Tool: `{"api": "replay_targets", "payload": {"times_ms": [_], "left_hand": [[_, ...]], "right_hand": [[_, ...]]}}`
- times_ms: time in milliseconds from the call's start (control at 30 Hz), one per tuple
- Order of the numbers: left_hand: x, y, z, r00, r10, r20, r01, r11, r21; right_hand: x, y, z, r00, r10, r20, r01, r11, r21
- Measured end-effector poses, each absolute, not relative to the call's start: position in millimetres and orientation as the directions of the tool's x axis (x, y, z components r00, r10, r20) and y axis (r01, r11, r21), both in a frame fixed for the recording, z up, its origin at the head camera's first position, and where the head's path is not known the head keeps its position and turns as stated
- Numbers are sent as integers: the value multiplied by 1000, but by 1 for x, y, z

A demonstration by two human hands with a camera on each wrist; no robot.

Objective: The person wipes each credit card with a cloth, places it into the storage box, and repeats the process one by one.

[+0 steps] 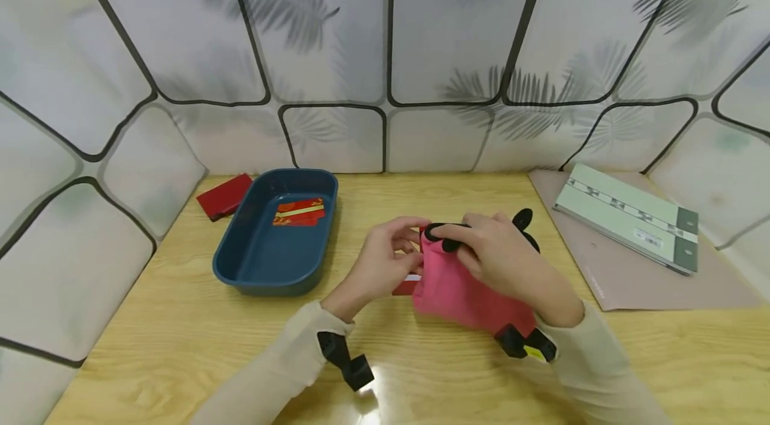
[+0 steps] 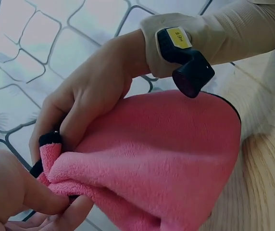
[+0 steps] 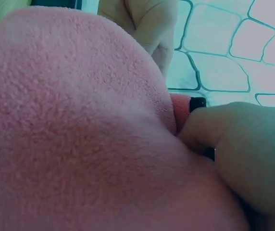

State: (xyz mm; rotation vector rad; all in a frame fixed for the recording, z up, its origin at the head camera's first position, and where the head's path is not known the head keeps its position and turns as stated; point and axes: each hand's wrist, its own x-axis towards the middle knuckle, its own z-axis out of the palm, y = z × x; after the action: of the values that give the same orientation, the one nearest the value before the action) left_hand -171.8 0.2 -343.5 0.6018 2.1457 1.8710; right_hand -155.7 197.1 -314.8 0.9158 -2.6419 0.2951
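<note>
Cloth of soft pink plush, edged in black (image 1: 460,295), bunches between two hands over a pale wooden tabletop (image 1: 180,348), the left hand (image 1: 388,256) pinching its edge, the right hand (image 1: 505,256) gripping the gathered end. Thick folds, held by fingertips, could slip open. That end points away and leftward; the long axis slants back toward the right wrist.

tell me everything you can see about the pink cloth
The pink cloth looks soft and fleecy, with black edging along parts of its border. It is bunched and folded, its body bulging out, and lies over the wooden table, right of the blue tray in the head view. The left hand pinches its left edge; the right hand grips its upper edge.
</note>
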Motion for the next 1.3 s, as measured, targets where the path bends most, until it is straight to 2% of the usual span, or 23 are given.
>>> {"api": "replay_targets", "payload": {"times_ms": [200,400,633,833,1133,1300], "left_hand": [[-171,2,-339,-896,437,84,158,136,978],[-167,0,-344,-895,444,44,116,137,984],[-171,-3,-341,-899,437,43,118,148,982],[-171,-6,-336,-911,411,39,117,167,979],[-170,-8,-329,-910,413,46,121,159,980],[-172,-10,-329,-923,381,57,119,141,983]], "right_hand": [[-156,202,-312,-783,-504,365,-580,803,-136],[-150,209,-310,-834,-468,291,-530,827,-189],[-150,219,-300,-841,-455,293,-521,827,-211],[-153,226,-297,-874,-431,224,-476,853,-216],[-158,238,-293,-887,-425,182,-458,864,-211],[-160,243,-291,-889,-415,194,-452,863,-225]]}}
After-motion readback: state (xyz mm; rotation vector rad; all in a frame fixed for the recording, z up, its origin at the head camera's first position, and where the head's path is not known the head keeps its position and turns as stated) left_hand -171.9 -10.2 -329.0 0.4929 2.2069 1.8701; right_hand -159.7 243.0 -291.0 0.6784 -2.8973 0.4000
